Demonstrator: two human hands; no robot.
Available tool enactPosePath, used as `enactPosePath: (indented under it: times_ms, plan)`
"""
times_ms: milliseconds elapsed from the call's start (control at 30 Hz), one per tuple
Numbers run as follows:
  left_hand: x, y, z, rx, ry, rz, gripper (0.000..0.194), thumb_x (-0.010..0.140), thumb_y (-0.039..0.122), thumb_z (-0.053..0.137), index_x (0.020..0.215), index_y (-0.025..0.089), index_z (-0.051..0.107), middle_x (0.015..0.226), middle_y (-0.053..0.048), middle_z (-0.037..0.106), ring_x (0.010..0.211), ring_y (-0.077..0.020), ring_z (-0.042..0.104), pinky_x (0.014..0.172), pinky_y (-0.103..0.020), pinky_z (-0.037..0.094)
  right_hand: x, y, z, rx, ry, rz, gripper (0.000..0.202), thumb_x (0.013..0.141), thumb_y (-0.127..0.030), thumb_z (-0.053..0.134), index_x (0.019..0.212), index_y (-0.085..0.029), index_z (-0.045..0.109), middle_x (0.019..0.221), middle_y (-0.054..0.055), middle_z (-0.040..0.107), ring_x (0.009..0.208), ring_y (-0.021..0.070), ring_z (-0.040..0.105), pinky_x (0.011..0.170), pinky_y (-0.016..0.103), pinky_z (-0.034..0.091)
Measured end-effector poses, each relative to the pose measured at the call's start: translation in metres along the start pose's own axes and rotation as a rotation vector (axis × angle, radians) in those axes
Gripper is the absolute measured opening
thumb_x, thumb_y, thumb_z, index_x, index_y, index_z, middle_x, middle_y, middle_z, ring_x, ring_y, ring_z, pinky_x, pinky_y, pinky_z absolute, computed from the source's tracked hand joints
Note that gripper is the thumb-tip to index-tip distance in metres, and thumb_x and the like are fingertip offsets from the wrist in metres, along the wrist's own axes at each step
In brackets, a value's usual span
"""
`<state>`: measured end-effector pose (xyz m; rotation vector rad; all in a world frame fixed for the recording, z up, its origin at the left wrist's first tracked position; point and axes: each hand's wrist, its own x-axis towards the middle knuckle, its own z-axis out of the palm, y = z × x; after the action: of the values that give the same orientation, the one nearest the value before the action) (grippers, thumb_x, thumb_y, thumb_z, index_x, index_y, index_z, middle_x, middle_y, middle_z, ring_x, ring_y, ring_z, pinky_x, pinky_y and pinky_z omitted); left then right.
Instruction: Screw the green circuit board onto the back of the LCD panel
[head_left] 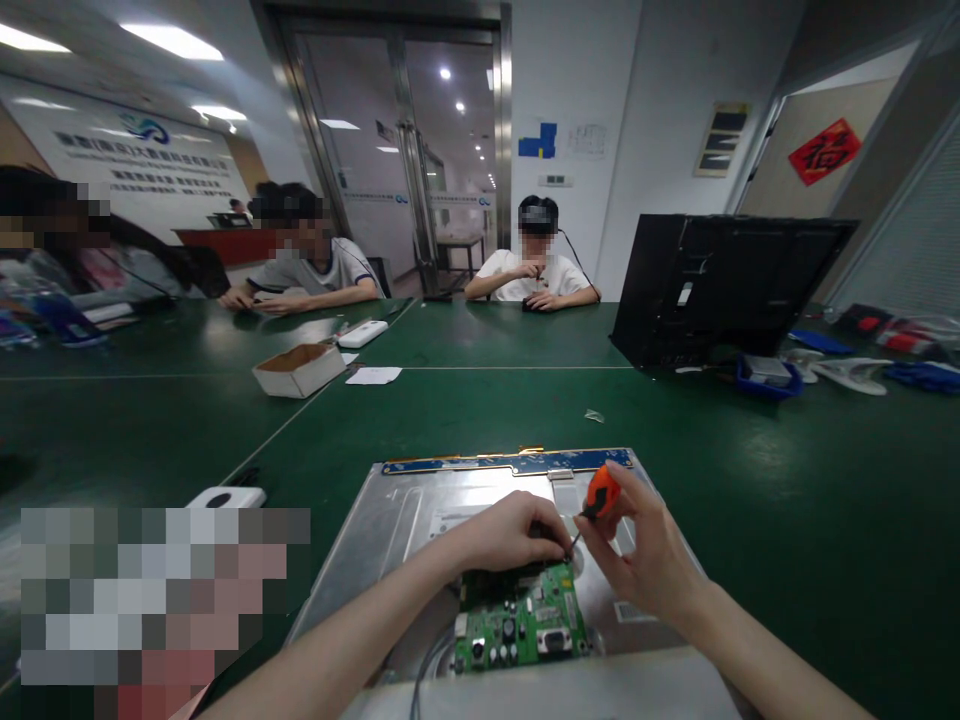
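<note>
With our right hand we pinch an orange-and-black-handled screwdriver between thumb and fingertips, its thin metal shaft slanting down to the far right corner of a green rectangular circuit board. Our left hand's curled fingers meet near its tip; we cannot tell what they grip. The board lies on a silver metal panel.

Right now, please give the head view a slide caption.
Right hand holding an orange screwdriver, left hand close to it, at a green circuit board.
</note>
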<state>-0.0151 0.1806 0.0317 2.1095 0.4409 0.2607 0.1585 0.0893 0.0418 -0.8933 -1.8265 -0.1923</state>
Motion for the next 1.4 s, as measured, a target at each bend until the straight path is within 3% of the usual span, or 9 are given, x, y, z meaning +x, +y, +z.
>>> enactPosePath:
  times_ms: [167,400,900,1167,1400]
  plan:
    - [0.0004,-0.0011,0.0003,0.011,0.006,-0.001,0.016,0.079,0.012,0.066,0.087,0.018,0.077,0.079,0.0,0.073,0.075,-0.0163,0.064,0.072,-0.023,0.048,0.0015,-0.0009,-0.0012,-0.012,-0.009,-0.002,0.063,0.093,-0.016,0.051,0.148,-0.023,0.021,0.071,-0.003,0.06,0.047,0.0113,0.053,0.041,0.022,0.045]
    - [0.0002,-0.0003,0.0,0.018,-0.002,-0.002,0.016,0.079,0.012,0.065,0.088,0.018,0.077,0.079,0.0,0.073,0.076,-0.0169,0.065,0.072,-0.024,0.048,0.0,-0.0022,-0.0026,0.054,-0.06,0.006,0.065,0.092,-0.011,0.046,0.15,-0.022,0.018,0.085,0.005,0.066,0.054,0.0132,0.059,0.044,0.024,0.05]
    - [0.0007,-0.0023,0.0002,0.0,-0.004,0.023,0.016,0.08,0.011,0.065,0.09,0.017,0.076,0.083,-0.001,0.073,0.078,-0.0171,0.065,0.074,-0.024,0.048,-0.0002,0.0003,0.0003,-0.059,0.006,0.007,0.061,0.093,-0.019,0.052,0.146,-0.021,0.022,0.065,-0.005,0.055,0.045,0.0118,0.052,0.04,0.021,0.044]
    - [0.0007,-0.0005,0.0,0.017,-0.007,0.014,0.015,0.08,0.012,0.065,0.089,0.018,0.076,0.081,0.0,0.073,0.077,-0.017,0.065,0.074,-0.024,0.048,0.0,-0.0024,-0.0032,0.077,-0.083,0.005,0.067,0.091,-0.009,0.045,0.15,-0.022,0.016,0.086,0.005,0.066,0.054,0.0137,0.059,0.046,0.025,0.051]
    - [0.0005,-0.0007,0.0001,0.022,-0.009,0.006,0.017,0.081,0.012,0.064,0.09,0.018,0.076,0.085,-0.001,0.074,0.08,-0.0171,0.065,0.075,-0.024,0.048,0.0024,-0.003,-0.0017,0.025,-0.026,0.01,0.065,0.092,-0.013,0.048,0.149,-0.025,0.019,0.08,-0.001,0.061,0.047,0.0103,0.053,0.041,0.021,0.046]
